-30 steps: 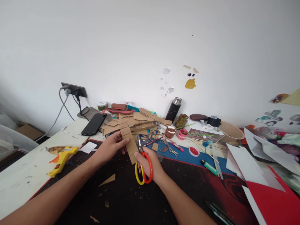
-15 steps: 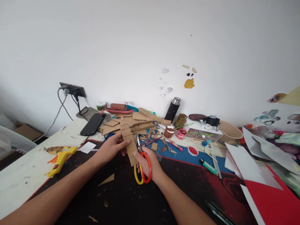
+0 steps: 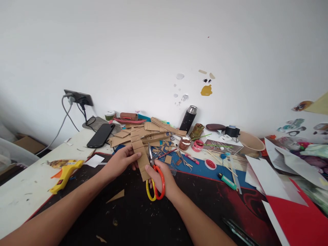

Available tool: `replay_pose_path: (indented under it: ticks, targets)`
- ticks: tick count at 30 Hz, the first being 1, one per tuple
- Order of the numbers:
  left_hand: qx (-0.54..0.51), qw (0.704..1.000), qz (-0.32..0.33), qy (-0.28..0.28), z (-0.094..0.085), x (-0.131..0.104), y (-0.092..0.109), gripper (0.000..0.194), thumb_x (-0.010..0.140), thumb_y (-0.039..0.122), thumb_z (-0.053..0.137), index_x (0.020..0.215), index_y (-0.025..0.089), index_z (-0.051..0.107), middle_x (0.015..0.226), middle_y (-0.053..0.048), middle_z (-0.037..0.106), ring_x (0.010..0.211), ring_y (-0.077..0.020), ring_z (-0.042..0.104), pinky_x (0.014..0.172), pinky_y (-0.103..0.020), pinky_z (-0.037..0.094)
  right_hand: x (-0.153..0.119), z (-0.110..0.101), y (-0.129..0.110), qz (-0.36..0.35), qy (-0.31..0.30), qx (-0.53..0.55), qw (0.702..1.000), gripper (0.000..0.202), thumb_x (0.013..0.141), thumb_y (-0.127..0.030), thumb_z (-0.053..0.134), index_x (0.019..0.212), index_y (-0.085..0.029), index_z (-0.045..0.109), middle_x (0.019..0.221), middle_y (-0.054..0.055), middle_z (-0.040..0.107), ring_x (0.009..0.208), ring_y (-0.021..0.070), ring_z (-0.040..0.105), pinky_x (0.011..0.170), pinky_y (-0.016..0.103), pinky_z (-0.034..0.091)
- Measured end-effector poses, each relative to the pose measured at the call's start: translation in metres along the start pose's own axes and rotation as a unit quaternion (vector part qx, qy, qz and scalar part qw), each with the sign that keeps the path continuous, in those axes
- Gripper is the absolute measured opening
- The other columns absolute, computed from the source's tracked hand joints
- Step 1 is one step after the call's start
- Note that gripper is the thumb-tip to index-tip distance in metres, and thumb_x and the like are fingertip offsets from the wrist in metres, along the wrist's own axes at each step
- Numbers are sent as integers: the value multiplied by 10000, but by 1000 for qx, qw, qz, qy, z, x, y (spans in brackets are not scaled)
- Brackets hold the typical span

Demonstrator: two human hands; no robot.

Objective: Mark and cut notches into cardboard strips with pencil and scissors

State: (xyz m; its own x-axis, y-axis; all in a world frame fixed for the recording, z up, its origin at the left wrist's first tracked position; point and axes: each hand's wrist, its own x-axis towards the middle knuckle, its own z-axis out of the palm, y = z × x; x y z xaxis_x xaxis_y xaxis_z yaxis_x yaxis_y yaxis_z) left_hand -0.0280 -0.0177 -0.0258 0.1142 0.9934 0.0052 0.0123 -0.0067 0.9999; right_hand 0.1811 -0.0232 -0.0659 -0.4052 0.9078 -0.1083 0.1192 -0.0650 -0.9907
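Observation:
A long cardboard strip (image 3: pixel 140 152) with crosswise lines slants up from the middle of the desk, its far end overlapping a heap of cardboard. My left hand (image 3: pixel 124 159) pinches its left edge, thumb on top. My right hand (image 3: pixel 162 176) is closed around scissors (image 3: pixel 159 184) with one red and one yellow handle loop. That hand's thumb also presses on the strip's near end. The scissor blades point away from me along the strip's right side. My right fingers are partly hidden beneath the strip and handles.
Cardboard pieces (image 3: pixel 156 128) are heaped behind the hands. A yellow glue gun (image 3: pixel 67 174) and a black phone (image 3: pixel 100 135) lie left. Paint jars (image 3: pixel 185 143), a black flask (image 3: pixel 188 119) and a green-handled cutter (image 3: pixel 227 181) are right. A cardboard scrap (image 3: pixel 115 196) lies on the dark mat (image 3: pixel 143 222).
The whole view has shifted very slightly. Both hands, the cardboard strip and the scissors keep the same positions relative to each other.

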Motion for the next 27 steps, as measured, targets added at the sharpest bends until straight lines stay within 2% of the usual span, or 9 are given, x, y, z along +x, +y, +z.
replay_pose_path:
  ticks: [20, 23, 27]
  targets:
    - [9, 1000, -11, 1, -1, -1, 1, 491, 751, 498, 971, 1060, 196, 736, 745, -11, 762, 602, -200, 683, 540, -295, 559, -1, 0, -4, 7, 0, -9, 1000, 486, 934, -692, 783, 901, -240, 608, 667, -40, 621, 510, 164, 601, 479, 267, 514]
    - [-26, 1000, -9, 8, 0, -2, 2, 473, 728, 445, 995, 1063, 192, 778, 828, -39, 800, 628, -190, 677, 535, -279, 551, -2, 0, -3, 5, -3, -10, 1000, 492, 950, -693, 784, 888, -240, 604, 641, -43, 619, 502, 155, 596, 492, 251, 496]
    - [-123, 992, -19, 31, 1, -3, 2, 453, 713, 362, 1023, 1089, 193, 837, 984, -80, 839, 712, -181, 696, 529, -237, 529, -3, 1, -5, 9, -25, 28, 999, 555, 916, -773, 785, 883, -248, 606, 601, -49, 606, 458, 154, 570, 463, 260, 479]
